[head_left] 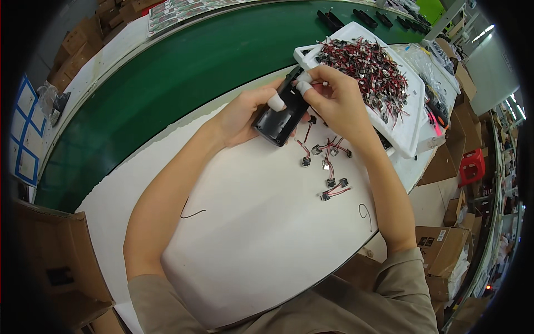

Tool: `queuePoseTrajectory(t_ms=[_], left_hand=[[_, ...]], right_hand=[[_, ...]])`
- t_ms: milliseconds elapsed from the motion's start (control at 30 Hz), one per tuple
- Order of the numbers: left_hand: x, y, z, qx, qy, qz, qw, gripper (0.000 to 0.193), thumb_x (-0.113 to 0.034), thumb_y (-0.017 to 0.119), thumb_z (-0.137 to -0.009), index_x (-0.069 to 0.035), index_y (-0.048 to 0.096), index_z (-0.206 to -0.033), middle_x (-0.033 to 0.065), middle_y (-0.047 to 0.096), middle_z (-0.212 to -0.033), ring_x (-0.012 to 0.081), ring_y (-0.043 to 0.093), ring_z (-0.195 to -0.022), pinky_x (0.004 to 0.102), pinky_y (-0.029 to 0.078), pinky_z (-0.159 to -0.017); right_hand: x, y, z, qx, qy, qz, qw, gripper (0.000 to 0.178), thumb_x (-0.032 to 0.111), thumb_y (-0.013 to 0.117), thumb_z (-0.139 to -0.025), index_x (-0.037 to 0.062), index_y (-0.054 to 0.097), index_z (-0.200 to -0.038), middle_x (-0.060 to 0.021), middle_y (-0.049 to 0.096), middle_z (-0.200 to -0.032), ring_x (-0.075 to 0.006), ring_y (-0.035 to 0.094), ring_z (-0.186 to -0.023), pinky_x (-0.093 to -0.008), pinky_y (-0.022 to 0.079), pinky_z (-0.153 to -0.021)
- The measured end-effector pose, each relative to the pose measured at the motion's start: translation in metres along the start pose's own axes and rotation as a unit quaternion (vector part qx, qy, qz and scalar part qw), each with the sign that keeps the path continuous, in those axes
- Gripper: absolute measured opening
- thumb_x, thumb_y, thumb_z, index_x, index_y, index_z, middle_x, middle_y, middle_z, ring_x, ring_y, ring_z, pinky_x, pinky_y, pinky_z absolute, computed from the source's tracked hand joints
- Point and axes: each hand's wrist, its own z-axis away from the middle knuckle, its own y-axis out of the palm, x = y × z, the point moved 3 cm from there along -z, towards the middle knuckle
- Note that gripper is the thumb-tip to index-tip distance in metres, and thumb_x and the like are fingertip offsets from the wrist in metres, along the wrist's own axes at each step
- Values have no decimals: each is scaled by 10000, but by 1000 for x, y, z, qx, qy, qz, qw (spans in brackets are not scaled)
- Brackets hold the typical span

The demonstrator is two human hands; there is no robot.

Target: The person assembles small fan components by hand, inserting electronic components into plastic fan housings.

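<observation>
A black plastic housing, long and hollow, lies tilted in my left hand. The left thumb, in a white finger cover, presses on its inner side. Over the housing's upper end, my right hand has its thumb and forefinger pinched together, both with white covers on the tips. What sits between those fingertips is too small and too hidden to name. Just below the hands, several small connector boards with red and black wires are scattered on the white work surface.
A white foam tray heaped with wired connector boards stands at the right. Beyond the work surface runs a green conveyor belt, with black housings at its far right. An open cardboard box is at the left; a red stool stands right.
</observation>
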Motion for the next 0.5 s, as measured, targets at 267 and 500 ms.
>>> queuePoseTrajectory(t_ms=[267, 500], left_hand=[[2, -4, 0, 13, -14, 27, 999, 417, -257, 325, -856, -76, 362, -1230, 193, 568, -969, 205, 592, -724, 328, 504, -661], [0, 2, 0, -16, -18, 14, 1000, 435, -246, 376, -788, -36, 391, -1168, 205, 557, -949, 221, 586, -705, 331, 504, -641]], right_hand=[[-2, 1, 0, 23, -15, 32, 999, 152, 53, 595, -654, -20, 583, -787, -99, 555, -679, -179, 500, -586, -282, 420, -564], [-6, 2, 0, 15, -35, 42, 998, 151, 59, 600, -658, -23, 582, -784, -105, 542, -650, -182, 504, -575, -290, 416, -548]])
